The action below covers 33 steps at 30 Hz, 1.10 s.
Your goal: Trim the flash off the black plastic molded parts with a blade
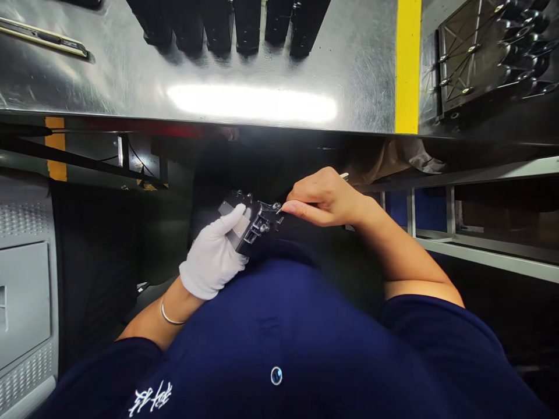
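My left hand [213, 256], in a white glove, is closed around a black molded plastic part [255, 227] in front of my body. The thumb lies over a flat face of the part, and its ribbed, bracket-like end points to the right. My bare right hand [321, 198] is closed on a slim tool [345, 176] with a pale rear end. The tool's thin metal tip shows by the right thumb, at the part's right end. Most of the tool is hidden inside the fist, so its exact kind is unclear.
Ahead is a metal table [131, 81] with several black parts [218, 26] in a row. A utility knife [43, 38] lies at the left. Yellow tape [407, 70] runs beside a large black molded piece [476, 58]. A grey-white metal frame [489, 256] stands right, a grey cabinet [26, 291] left.
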Available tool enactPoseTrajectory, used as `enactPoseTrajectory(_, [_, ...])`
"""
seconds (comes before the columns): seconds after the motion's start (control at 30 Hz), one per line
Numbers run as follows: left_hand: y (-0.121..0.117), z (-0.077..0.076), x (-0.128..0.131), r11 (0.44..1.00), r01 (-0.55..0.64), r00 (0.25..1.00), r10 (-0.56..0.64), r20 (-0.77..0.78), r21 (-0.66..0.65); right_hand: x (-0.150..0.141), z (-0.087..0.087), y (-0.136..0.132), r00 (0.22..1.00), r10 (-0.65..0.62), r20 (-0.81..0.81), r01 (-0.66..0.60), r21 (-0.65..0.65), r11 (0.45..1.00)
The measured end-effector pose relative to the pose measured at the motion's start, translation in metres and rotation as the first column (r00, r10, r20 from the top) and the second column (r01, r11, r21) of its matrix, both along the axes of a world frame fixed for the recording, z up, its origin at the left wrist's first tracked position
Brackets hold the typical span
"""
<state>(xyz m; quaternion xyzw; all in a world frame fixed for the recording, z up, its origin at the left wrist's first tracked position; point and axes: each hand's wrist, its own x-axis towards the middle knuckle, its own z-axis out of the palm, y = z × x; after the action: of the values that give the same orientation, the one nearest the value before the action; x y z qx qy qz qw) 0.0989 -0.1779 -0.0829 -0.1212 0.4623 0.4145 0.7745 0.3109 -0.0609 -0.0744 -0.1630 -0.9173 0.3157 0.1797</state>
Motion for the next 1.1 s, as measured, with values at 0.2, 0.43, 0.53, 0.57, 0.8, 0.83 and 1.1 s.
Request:
enactPoseTrajectory(0.2, [0.001, 0.004, 0.004, 0.998, -0.067, 0.997, 0.068, 0.020, -0.018, 0.005, 0.000, -0.002, 0.999, 0.047, 0.008, -0.045, -0.165, 0.985])
enactPoseTrajectory(0.43, [0.005, 0.010, 0.005, 1.000, 0.021, 1.000, -0.021, 0.018, -0.023, 0.007, 0.002, 0.001, 0.911, 0.389, -0.136, -0.369, -0.688, 0.625])
enactPoseTrajectory(0.53, [0.015, 0.015, -0.001, 0.993, -0.114, 0.991, 0.116, -0.064, 0.023, 0.002, 0.000, -0.005, 0.966, 0.199, -0.163, -0.251, -0.761, 0.598])
enactPoseTrajectory(0.57, [0.018, 0.017, -0.003, 0.986, -0.159, 0.981, 0.163, -0.101, 0.049, -0.001, -0.002, -0.008, 0.989, 0.024, -0.143, -0.125, -0.761, 0.636])
enactPoseTrajectory(0.8, [0.019, 0.019, -0.005, 0.974, -0.225, 0.970, 0.224, -0.091, -0.002, -0.030, -0.022, -0.033, 0.815, -0.521, -0.253, 0.223, -0.693, 0.685])
enactPoseTrajectory(0.83, [0.018, 0.017, -0.005, 0.971, -0.240, 0.967, 0.240, -0.082, 0.014, -0.033, -0.024, -0.036, 0.793, -0.549, -0.266, 0.244, -0.687, 0.685])
enactPoseTrajectory(1.1, [0.016, 0.010, -0.009, 0.946, -0.313, 0.943, 0.321, -0.086, 0.088, -0.049, -0.028, -0.062, 0.675, -0.695, -0.249, 0.426, -0.638, 0.642])
